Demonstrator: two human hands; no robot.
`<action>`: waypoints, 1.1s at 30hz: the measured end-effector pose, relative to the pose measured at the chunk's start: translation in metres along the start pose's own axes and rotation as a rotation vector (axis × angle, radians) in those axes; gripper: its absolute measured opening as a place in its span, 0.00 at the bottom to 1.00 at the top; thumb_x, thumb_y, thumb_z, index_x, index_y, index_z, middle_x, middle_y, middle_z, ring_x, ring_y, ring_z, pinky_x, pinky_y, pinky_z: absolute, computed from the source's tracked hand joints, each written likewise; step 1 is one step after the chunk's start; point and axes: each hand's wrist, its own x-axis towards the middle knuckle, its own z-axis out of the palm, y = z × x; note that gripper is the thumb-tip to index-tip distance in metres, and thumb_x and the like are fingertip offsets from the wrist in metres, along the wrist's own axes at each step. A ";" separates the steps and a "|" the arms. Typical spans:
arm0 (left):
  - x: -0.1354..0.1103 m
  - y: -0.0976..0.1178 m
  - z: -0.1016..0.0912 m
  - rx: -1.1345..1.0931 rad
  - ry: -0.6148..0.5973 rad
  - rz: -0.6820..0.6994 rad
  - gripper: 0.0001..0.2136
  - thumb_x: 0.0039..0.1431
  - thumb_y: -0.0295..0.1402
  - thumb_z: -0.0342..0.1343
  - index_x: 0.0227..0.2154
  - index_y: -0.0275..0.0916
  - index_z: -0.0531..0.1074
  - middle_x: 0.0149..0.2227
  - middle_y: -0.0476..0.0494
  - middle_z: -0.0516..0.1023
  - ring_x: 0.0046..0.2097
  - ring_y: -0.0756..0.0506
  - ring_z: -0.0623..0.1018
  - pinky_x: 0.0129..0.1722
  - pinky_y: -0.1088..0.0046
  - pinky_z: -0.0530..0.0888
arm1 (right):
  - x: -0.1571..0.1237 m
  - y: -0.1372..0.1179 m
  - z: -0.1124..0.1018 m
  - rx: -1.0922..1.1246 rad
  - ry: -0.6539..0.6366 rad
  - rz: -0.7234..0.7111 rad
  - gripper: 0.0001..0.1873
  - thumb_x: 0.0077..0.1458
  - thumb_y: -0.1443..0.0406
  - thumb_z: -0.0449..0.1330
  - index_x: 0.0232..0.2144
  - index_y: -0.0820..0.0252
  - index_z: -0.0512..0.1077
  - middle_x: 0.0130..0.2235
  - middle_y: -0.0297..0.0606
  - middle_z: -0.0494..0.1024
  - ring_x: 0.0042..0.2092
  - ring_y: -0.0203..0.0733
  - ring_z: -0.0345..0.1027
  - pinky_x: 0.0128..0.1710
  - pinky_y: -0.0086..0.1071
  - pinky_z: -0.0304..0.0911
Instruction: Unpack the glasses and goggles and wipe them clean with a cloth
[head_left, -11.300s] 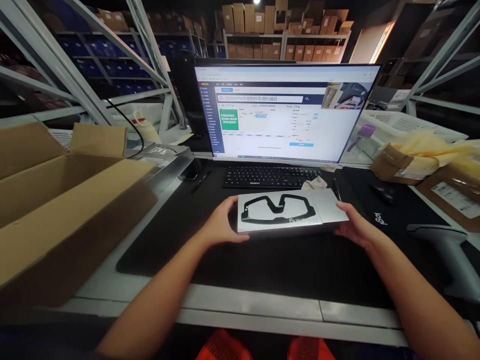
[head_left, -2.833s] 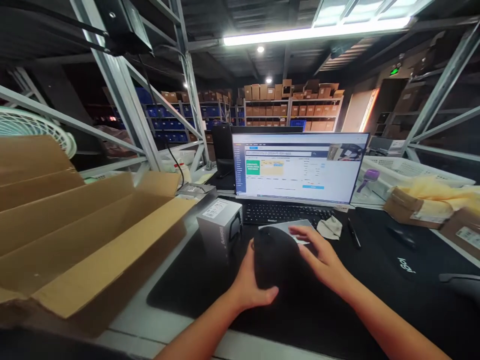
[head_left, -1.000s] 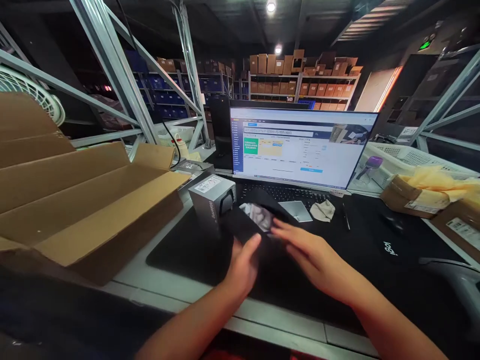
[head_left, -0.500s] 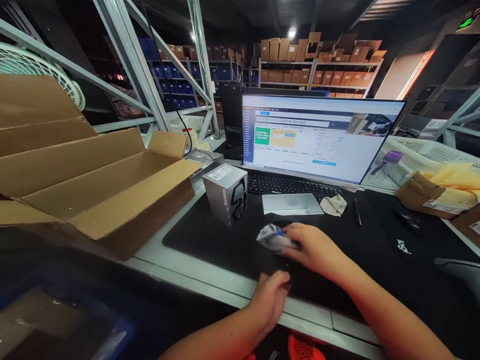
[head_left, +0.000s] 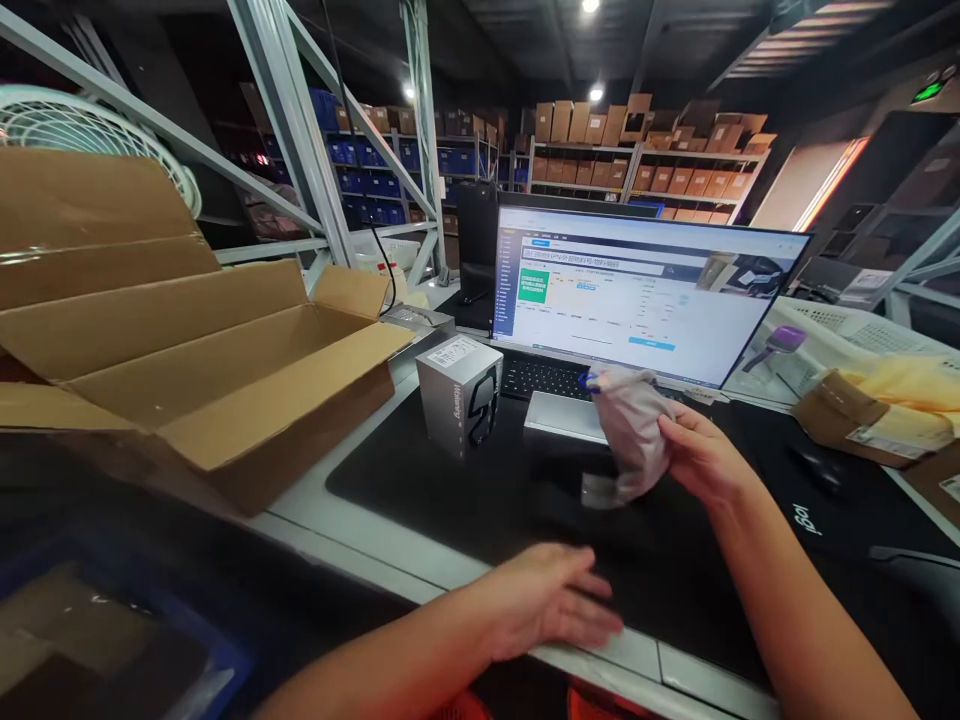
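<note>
My right hand (head_left: 705, 450) grips a crumpled, whitish plastic bag (head_left: 634, 430) by its right side, raised over the black desk mat (head_left: 465, 510). A blue strip shows at the bag's top left corner, and its lower end is smeared by motion. Nearer the table edge, my left hand (head_left: 559, 605) has its fingers apart and holds nothing. Behind the bag lies a flat silver-white panel (head_left: 559, 415), partly covered by it. A grey printed box (head_left: 459, 395) stands upright left of the panel.
A large open cardboard carton (head_left: 292, 380) sits at the left. Behind the mat are a keyboard (head_left: 536, 377) and a monitor (head_left: 585, 320). On the right are a mouse (head_left: 819, 468), a purple-topped scanner (head_left: 784, 342) and a small carton (head_left: 847, 405) with yellow material.
My right hand has lifted the bag up and right, and the bag now hangs more spread out. My left hand has moved slightly right and down, its fingers opening.
</note>
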 end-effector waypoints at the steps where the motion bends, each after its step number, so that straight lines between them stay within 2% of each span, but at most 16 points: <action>1: -0.006 0.003 -0.001 0.129 -0.118 -0.035 0.26 0.47 0.46 0.71 0.41 0.34 0.69 0.39 0.35 0.81 0.34 0.41 0.83 0.35 0.66 0.77 | -0.001 -0.001 0.004 0.033 0.036 -0.079 0.22 0.43 0.56 0.76 0.40 0.54 0.80 0.39 0.36 0.83 0.39 0.40 0.76 0.39 0.30 0.70; 3: -0.015 0.013 -0.002 0.353 -0.237 0.090 0.25 0.50 0.47 0.69 0.42 0.34 0.71 0.36 0.37 0.81 0.32 0.45 0.81 0.35 0.68 0.75 | -0.004 -0.001 0.014 0.081 0.093 -0.227 0.21 0.43 0.57 0.76 0.41 0.50 0.79 0.42 0.34 0.83 0.42 0.42 0.76 0.42 0.33 0.71; 4: -0.017 0.020 -0.002 0.458 -0.201 0.261 0.23 0.52 0.47 0.67 0.43 0.34 0.72 0.38 0.36 0.81 0.35 0.44 0.81 0.38 0.67 0.75 | -0.006 0.000 0.020 0.093 0.119 -0.284 0.22 0.42 0.58 0.76 0.42 0.49 0.78 0.43 0.34 0.82 0.42 0.42 0.76 0.43 0.34 0.72; 6: -0.014 0.036 -0.001 0.667 0.054 0.732 0.26 0.54 0.44 0.65 0.52 0.36 0.69 0.49 0.32 0.78 0.49 0.40 0.79 0.51 0.60 0.74 | -0.011 0.004 0.033 0.077 0.169 -0.350 0.23 0.39 0.60 0.78 0.39 0.50 0.78 0.41 0.32 0.82 0.40 0.40 0.76 0.42 0.33 0.72; 7: -0.010 0.044 0.000 0.784 0.208 0.947 0.32 0.52 0.43 0.67 0.58 0.38 0.65 0.58 0.31 0.72 0.57 0.36 0.75 0.58 0.54 0.70 | -0.015 0.009 0.040 0.047 0.200 -0.362 0.22 0.38 0.61 0.78 0.37 0.51 0.78 0.39 0.32 0.82 0.38 0.40 0.76 0.41 0.32 0.72; 8: -0.004 0.051 0.000 0.912 0.340 1.112 0.40 0.49 0.41 0.69 0.63 0.39 0.59 0.65 0.30 0.64 0.64 0.34 0.67 0.64 0.50 0.64 | -0.019 0.014 0.048 0.005 0.230 -0.368 0.20 0.37 0.62 0.78 0.35 0.53 0.78 0.36 0.32 0.82 0.37 0.39 0.75 0.40 0.32 0.72; 10: 0.010 0.061 0.001 1.134 0.476 1.284 0.51 0.43 0.36 0.72 0.68 0.38 0.49 0.71 0.28 0.53 0.70 0.30 0.56 0.69 0.45 0.56 | -0.027 0.027 0.065 -0.097 0.278 -0.379 0.17 0.39 0.62 0.77 0.32 0.55 0.77 0.32 0.33 0.82 0.35 0.41 0.75 0.39 0.33 0.72; 12: 0.023 0.063 0.001 1.200 0.484 1.333 0.51 0.44 0.32 0.71 0.69 0.37 0.48 0.71 0.27 0.54 0.71 0.29 0.57 0.69 0.46 0.57 | -0.035 0.040 0.080 -0.215 0.293 -0.389 0.16 0.42 0.62 0.75 0.35 0.56 0.78 0.35 0.36 0.83 0.37 0.44 0.76 0.41 0.36 0.73; 15: 0.033 0.062 -0.002 1.071 0.480 1.379 0.42 0.48 0.29 0.68 0.66 0.37 0.57 0.66 0.29 0.64 0.67 0.31 0.66 0.68 0.52 0.60 | -0.041 0.052 0.094 -0.482 0.251 -0.471 0.19 0.45 0.63 0.72 0.41 0.57 0.78 0.42 0.41 0.83 0.42 0.50 0.76 0.45 0.41 0.73; 17: 0.033 0.063 -0.006 0.967 0.470 1.364 0.37 0.46 0.30 0.69 0.62 0.39 0.65 0.61 0.31 0.72 0.62 0.32 0.72 0.65 0.55 0.65 | -0.043 0.049 0.095 -0.662 0.116 -0.575 0.17 0.48 0.62 0.70 0.42 0.57 0.78 0.44 0.42 0.82 0.44 0.50 0.76 0.46 0.41 0.73; 19: 0.032 0.068 -0.012 0.866 0.487 1.334 0.35 0.43 0.30 0.71 0.57 0.41 0.69 0.56 0.35 0.77 0.56 0.33 0.77 0.60 0.57 0.71 | -0.044 0.036 0.088 -0.780 -0.096 -0.638 0.11 0.53 0.61 0.68 0.40 0.56 0.79 0.43 0.41 0.82 0.43 0.48 0.76 0.45 0.38 0.72; 21: 0.031 0.076 -0.021 0.804 0.530 1.331 0.33 0.42 0.29 0.72 0.55 0.43 0.71 0.53 0.39 0.79 0.53 0.35 0.79 0.56 0.60 0.74 | -0.046 0.019 0.076 -0.834 -0.183 -0.665 0.06 0.58 0.62 0.66 0.39 0.54 0.79 0.41 0.38 0.82 0.42 0.44 0.77 0.42 0.33 0.72; 24: 0.035 0.084 -0.036 0.840 0.589 1.426 0.29 0.45 0.30 0.70 0.53 0.43 0.72 0.51 0.41 0.80 0.51 0.37 0.80 0.53 0.62 0.75 | -0.049 -0.002 0.060 -0.887 0.032 -0.753 0.09 0.63 0.67 0.61 0.44 0.51 0.78 0.44 0.38 0.81 0.44 0.40 0.76 0.38 0.29 0.72; 26: 0.040 0.085 -0.046 0.913 0.607 1.458 0.26 0.47 0.30 0.69 0.52 0.43 0.73 0.50 0.40 0.81 0.50 0.37 0.80 0.52 0.62 0.76 | -0.051 -0.008 0.056 -0.954 0.120 -0.835 0.13 0.64 0.69 0.59 0.49 0.51 0.76 0.49 0.40 0.79 0.49 0.41 0.74 0.44 0.31 0.73; 29: 0.046 0.083 -0.058 1.034 0.600 1.476 0.25 0.48 0.31 0.68 0.51 0.42 0.72 0.50 0.39 0.81 0.49 0.37 0.81 0.51 0.59 0.77 | -0.050 -0.004 0.060 -1.048 0.031 -0.912 0.15 0.64 0.70 0.57 0.50 0.52 0.76 0.53 0.43 0.77 0.54 0.44 0.72 0.52 0.38 0.71; 33: 0.048 0.080 -0.065 1.189 0.511 1.619 0.23 0.51 0.32 0.66 0.51 0.43 0.72 0.49 0.40 0.81 0.52 0.36 0.80 0.56 0.54 0.75 | -0.042 0.012 0.067 -1.094 0.056 -0.958 0.11 0.63 0.70 0.59 0.44 0.55 0.79 0.50 0.46 0.79 0.51 0.45 0.75 0.48 0.39 0.75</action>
